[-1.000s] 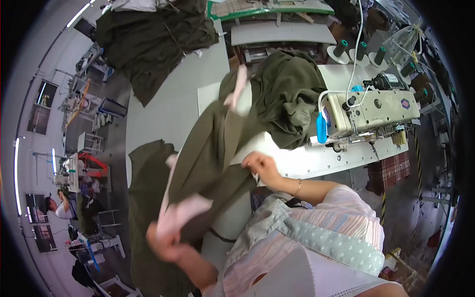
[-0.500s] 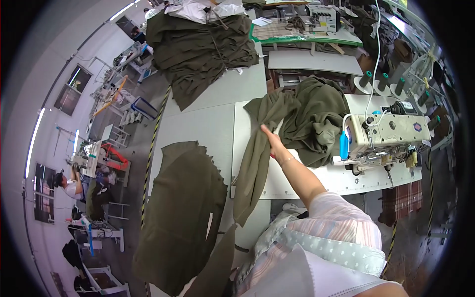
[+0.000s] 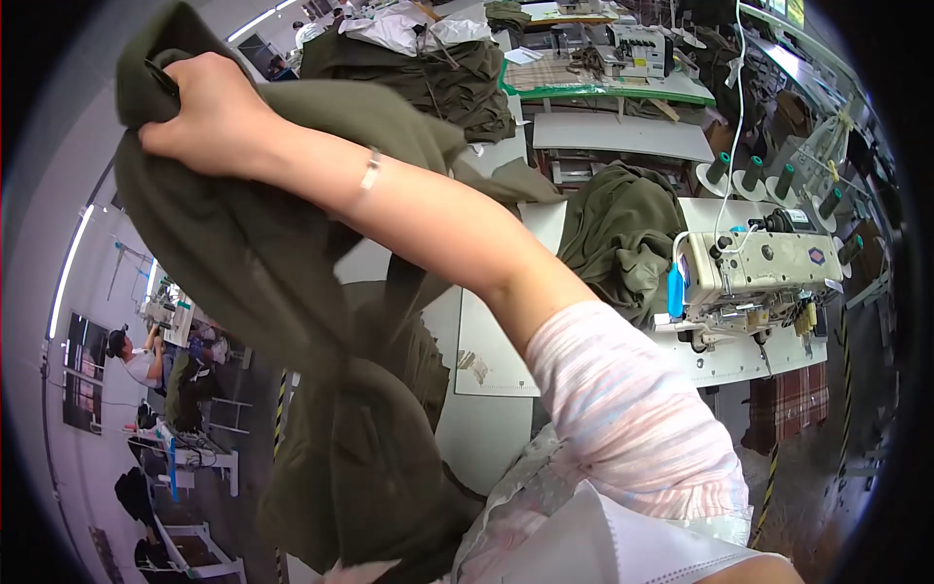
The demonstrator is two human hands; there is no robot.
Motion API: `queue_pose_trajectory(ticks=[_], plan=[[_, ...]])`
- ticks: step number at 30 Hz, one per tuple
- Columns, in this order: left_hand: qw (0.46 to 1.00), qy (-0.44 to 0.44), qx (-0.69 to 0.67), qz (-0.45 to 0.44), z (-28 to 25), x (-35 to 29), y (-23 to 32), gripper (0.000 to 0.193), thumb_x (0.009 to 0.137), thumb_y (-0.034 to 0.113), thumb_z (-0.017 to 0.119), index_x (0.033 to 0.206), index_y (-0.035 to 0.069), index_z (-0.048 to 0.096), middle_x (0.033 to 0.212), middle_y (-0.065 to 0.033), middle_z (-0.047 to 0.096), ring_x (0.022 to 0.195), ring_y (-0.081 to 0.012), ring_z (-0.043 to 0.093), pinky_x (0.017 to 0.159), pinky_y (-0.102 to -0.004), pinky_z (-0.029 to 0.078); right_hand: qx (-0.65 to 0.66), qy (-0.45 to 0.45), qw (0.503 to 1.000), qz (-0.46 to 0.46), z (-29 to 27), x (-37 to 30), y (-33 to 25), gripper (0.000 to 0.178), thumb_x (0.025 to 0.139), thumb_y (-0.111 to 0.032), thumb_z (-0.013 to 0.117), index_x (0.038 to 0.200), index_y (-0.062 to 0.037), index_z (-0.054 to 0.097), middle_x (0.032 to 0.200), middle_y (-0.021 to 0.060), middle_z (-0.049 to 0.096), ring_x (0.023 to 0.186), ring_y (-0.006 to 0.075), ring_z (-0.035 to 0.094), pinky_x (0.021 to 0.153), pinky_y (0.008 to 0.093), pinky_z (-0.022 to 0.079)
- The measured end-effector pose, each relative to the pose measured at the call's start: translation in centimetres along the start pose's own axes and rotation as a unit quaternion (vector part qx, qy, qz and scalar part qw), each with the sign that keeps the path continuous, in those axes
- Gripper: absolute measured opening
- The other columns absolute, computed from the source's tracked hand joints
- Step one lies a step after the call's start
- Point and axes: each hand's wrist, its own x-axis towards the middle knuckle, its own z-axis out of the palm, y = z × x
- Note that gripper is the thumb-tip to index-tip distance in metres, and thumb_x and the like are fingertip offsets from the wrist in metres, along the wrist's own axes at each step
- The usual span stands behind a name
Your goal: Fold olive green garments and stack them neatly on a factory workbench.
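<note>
High at the left, my right hand point(image 3: 209, 117) is closed on a dark olive cloth piece point(image 3: 224, 253), its fingers wrapped round a fold. The raised cloth hangs in loose folds down toward the lower edge. Part of it spreads to the right behind my forearm. Below, it overlaps a stack of olive cut pieces point(image 3: 428, 365), mostly hidden now. A pale pinkish patch point(image 3: 360, 572) shows at the bottom edge, too blurred to make out. I see no clear sign of my left hand. A crumpled olive cloth heap point(image 3: 623, 238) lies beside the sewing machine point(image 3: 759, 268).
Green-topped thread cones point(image 3: 752, 167) stand behind the machine on the white table point(image 3: 496, 355). Farther back, a large olive garment pile point(image 3: 457, 88) lies near another machine point(image 3: 637, 51). A person point(image 3: 146, 355) works at a station far left. Red plaid cloth point(image 3: 788, 404) hangs under the table.
My right hand has swung up and to the left from the white table, lifting the olive cloth off it. The cloth now covers most of the stack at the left.
</note>
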Motion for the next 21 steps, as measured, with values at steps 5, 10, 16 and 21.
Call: queue_pose_trajectory(ticks=[5, 10, 16, 21], plan=[[0.985, 0.121, 0.125, -0.002, 0.1, -2.7, -0.1, 0.003, 0.084, 0.001, 0.056, 0.087, 0.001, 0.053, 0.066, -0.0045, 0.051, 0.061, -0.0116, 0.052, 0.052, -0.0254, 0.041, -0.157, 0.000, 0.970, 0.187, -1.7, -7.8, 8.4, 0.038, 0.071, -0.030, 0.071, 0.086, 0.0027, 0.058, 0.075, 0.0218, 0.059, 0.072, 0.0354, 0.061, 0.063, 0.0417, 0.048], [0.986, 0.128, 0.067, 0.086, 8.1, 0.1, -4.2, 0.012, 0.082, -0.003, 0.058, 0.091, 0.000, 0.052, 0.074, -0.0053, 0.053, 0.063, -0.0096, 0.052, 0.054, -0.0224, 0.039, -0.408, 0.101, 0.810, 0.409, -20.4, -29.1, 19.3, 0.049, 0.075, -0.038, 0.069, 0.098, 0.0041, 0.057, 0.094, 0.0245, 0.063, 0.091, 0.0398, 0.060, 0.076, 0.0439, 0.047], [0.960, -0.083, -0.233, -0.134, 9.7, 4.9, -6.9, 0.029, 0.081, -0.008, 0.054, 0.110, -0.004, 0.051, 0.095, -0.0105, 0.059, 0.074, -0.0130, 0.055, 0.064, -0.0231, 0.043, -0.412, -0.546, 0.560, 0.468, -24.2, -41.0, 9.9, 0.041, 0.072, -0.047, 0.069, 0.078, -0.0058, 0.070, 0.076, 0.0094, 0.068, 0.070, 0.0227, 0.067, 0.064, 0.0361, 0.054], [0.938, -0.185, -0.276, -0.095, 12.0, 6.5, -6.0, 0.040, 0.080, -0.011, 0.052, 0.119, -0.006, 0.048, 0.108, -0.0127, 0.057, 0.086, -0.0143, 0.055, 0.067, -0.0238, 0.044, 0.127, -0.494, 0.643, 0.571, -14.0, -41.1, -2.1, 0.065, 0.094, -0.059, 0.031, 0.094, -0.0017, 0.060, 0.072, 0.0089, 0.061, 0.060, 0.0169, 0.057, 0.059, 0.0313, 0.046]])
